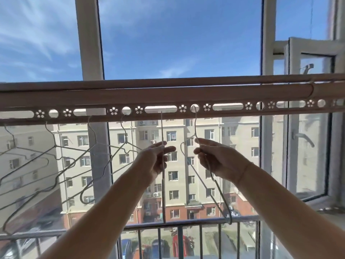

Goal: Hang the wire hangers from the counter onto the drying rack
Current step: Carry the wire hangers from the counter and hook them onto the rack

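Note:
The drying rack (168, 96) is a long pale bar across the view, with round and oblong holes along its lower edge. My right hand (218, 157) grips a wire hanger (216, 186) whose hook sits in a round hole (194, 107). My left hand (158, 157) pinches a second wire hanger (163, 193), seen edge-on, its top reaching up to an oblong slot (161, 109). Several other wire hangers (61, 161) hang from the rack's holes to the left.
Behind the rack is a large window with white frame posts (89, 38). An opened window sash (308, 128) with a handle stands at the right. A metal railing (186, 224) runs across below, apartment buildings beyond.

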Action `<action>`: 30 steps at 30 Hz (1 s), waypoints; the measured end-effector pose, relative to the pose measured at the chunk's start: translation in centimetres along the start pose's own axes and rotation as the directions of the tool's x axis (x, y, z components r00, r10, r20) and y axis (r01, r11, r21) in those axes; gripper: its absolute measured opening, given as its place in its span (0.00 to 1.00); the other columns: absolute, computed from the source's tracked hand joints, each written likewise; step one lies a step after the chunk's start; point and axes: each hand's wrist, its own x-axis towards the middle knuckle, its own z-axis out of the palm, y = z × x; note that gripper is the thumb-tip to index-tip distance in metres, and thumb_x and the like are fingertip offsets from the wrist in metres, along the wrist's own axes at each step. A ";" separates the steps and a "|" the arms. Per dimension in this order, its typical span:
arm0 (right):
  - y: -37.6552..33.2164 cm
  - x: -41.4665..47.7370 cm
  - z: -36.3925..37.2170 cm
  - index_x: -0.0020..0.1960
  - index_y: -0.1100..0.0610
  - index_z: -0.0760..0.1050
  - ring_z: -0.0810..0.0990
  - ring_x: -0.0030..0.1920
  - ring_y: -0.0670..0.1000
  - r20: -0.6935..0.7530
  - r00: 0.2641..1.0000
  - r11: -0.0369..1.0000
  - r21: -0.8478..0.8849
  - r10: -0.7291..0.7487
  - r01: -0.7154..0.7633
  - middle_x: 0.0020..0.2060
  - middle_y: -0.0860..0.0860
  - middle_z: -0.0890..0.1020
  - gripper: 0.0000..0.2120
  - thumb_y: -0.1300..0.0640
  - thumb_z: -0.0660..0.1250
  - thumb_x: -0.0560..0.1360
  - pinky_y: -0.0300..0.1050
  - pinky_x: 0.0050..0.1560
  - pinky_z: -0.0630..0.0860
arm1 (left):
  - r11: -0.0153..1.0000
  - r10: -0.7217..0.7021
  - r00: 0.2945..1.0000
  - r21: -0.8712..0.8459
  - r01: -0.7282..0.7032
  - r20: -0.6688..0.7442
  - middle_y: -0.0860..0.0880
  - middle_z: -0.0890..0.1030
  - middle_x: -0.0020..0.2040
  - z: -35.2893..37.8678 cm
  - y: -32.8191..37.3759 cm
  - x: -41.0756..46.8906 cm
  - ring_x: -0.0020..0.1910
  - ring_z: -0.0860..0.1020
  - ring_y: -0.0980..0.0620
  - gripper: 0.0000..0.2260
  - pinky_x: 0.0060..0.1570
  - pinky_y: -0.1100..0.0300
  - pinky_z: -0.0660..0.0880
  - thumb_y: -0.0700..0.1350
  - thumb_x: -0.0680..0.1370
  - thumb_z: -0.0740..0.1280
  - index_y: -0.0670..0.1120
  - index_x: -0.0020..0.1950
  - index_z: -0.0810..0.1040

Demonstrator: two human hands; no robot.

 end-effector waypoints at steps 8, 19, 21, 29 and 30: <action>0.5 0.6 -0.4 0.55 0.61 0.73 0.78 0.25 0.47 -0.066 0.998 1.000 -0.012 0.023 -0.024 0.30 0.55 0.79 0.08 0.66 0.59 0.78 0.36 0.26 0.77 | 0.999 0.011 1.000 0.032 -0.011 -0.006 0.48 0.84 0.38 -0.9 -0.3 -0.2 0.26 0.72 0.56 0.11 0.25 0.65 0.67 0.39 0.80 0.58 0.42 0.60 0.73; 2.5 -1.0 -3.6 0.47 0.61 0.76 0.79 0.36 0.50 -0.213 0.976 0.999 -0.002 -0.033 0.034 0.38 0.56 0.79 0.06 0.61 0.61 0.77 0.38 0.33 0.79 | 0.943 0.152 0.960 0.327 -0.069 -0.236 0.46 0.80 0.44 -5.0 -5.7 -3.6 0.37 0.72 0.52 0.09 0.37 0.58 0.68 0.44 0.81 0.58 0.45 0.49 0.77; 3.5 -1.9 -4.8 0.47 0.59 0.77 0.78 0.39 0.49 -0.256 0.966 0.998 -0.055 -0.016 0.002 0.39 0.53 0.79 0.06 0.60 0.62 0.77 0.40 0.37 0.78 | 0.946 0.098 0.962 0.323 -0.011 -0.255 0.46 0.80 0.44 -5.2 -7.6 -4.3 0.36 0.72 0.52 0.09 0.37 0.58 0.67 0.44 0.80 0.58 0.45 0.48 0.77; 8.0 -6.5 -9.5 0.53 0.53 0.75 0.74 0.48 0.48 -0.267 0.964 0.924 -0.374 -0.025 -0.079 0.43 0.48 0.78 0.07 0.59 0.64 0.75 0.43 0.47 0.68 | 0.935 -0.143 0.986 0.317 0.161 -0.081 0.47 0.82 0.44 -2.6 -15.6 -6.3 0.37 0.77 0.52 0.08 0.38 0.59 0.70 0.45 0.80 0.61 0.43 0.54 0.76; 8.3 -7.0 -10.2 0.56 0.54 0.75 0.74 0.49 0.48 -0.271 0.962 0.916 -0.393 -0.028 -0.084 0.44 0.48 0.77 0.10 0.59 0.65 0.75 0.43 0.48 0.68 | 0.932 -0.164 0.985 0.321 0.172 -0.052 0.48 0.82 0.44 -2.1 -16.4 -6.2 0.38 0.77 0.52 0.08 0.38 0.59 0.70 0.45 0.80 0.61 0.44 0.55 0.77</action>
